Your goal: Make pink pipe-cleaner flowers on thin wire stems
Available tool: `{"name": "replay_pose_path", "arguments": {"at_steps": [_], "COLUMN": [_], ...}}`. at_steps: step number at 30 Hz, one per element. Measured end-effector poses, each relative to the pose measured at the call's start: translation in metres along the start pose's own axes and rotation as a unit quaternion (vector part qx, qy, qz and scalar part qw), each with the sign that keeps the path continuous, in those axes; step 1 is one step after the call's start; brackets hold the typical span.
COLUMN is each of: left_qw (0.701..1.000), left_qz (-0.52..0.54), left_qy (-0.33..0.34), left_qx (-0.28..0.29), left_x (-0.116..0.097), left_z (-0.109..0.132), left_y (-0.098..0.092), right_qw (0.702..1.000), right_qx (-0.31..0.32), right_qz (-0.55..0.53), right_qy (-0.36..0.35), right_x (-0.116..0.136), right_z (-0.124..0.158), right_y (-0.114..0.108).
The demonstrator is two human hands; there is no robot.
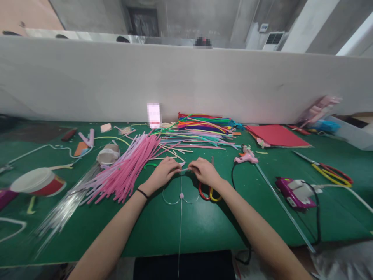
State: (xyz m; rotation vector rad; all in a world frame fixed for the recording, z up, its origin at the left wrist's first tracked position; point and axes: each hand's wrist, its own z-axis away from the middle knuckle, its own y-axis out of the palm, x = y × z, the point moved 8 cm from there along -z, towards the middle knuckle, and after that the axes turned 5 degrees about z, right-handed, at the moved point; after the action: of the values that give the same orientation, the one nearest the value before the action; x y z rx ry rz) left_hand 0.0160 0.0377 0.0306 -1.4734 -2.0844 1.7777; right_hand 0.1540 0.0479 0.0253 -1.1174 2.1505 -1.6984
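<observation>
A green tabletop (210,237) runs up to a long white partition (175,77). Behind it rises a grey concrete wall (189,19) with a dark rectangular recess (142,21); right, a louvred unit (273,41) stands beside a pale pillar (311,23). Light is soft.

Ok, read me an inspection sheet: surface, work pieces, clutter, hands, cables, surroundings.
Surface: green tabletop, crowded toward the back.
Work pieces: pale strip; below it, thin wire with small pale bead.
Clutter: pink stems, paper cup, red sheet, two pairs of scissors.
Hands: left hand and right hand both pinch the strip.
Cables: black cord near the pink glue gun; white cable at the purple power block.
Surroundings: white partition, grey wall beyond.
</observation>
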Motion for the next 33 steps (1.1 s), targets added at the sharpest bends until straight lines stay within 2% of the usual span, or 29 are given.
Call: {"name": "replay_pose_path", "arguments": {"at_steps": [5,11,17,22,24,27,33], "left_qw": [1.0,0.996,0.984,0.986,0.981,0.976,0.98], "left_qz": [-0.003,-0.002,-0.04,-0.098,-0.132,-0.154,-0.132], "left_qy": [-0.016,-0.058,-0.101,-0.085,-0.094,-0.097,-0.075], "left_qx": [-0.013,-0.07,-0.14,-0.103,-0.108,-0.124,-0.125], "left_x": [0.009,0.024,0.039,0.038,0.04,0.041,0.039], "left_z": [0.0,0.004,0.008,0.01,0.012,0.014,0.012], "left_y": [-0.005,-0.015,-0.025,-0.012,-0.011,-0.013,-0.009], "right_qw": [1.0,0.999,0.994,0.982,0.978,0.976,0.981], "right_qx": [-0.022,-0.043,-0.052,-0.024,-0.014,-0.007,-0.004], "right_qz": [-0.001,0.004,0.089,0.188,0.208,0.217,0.192], "right_qy": [0.017,0.027,0.033,0.023,0.025,0.031,0.033], "right_x": [-0.011,-0.022,-0.025,-0.016,-0.014,-0.013,-0.009], "right_z": [0.001,0.003,0.007,0.007,0.008,0.008,0.008], "right_y": [-0.012,-0.015,-0.029,-0.032,-0.03,-0.027,-0.024]}}
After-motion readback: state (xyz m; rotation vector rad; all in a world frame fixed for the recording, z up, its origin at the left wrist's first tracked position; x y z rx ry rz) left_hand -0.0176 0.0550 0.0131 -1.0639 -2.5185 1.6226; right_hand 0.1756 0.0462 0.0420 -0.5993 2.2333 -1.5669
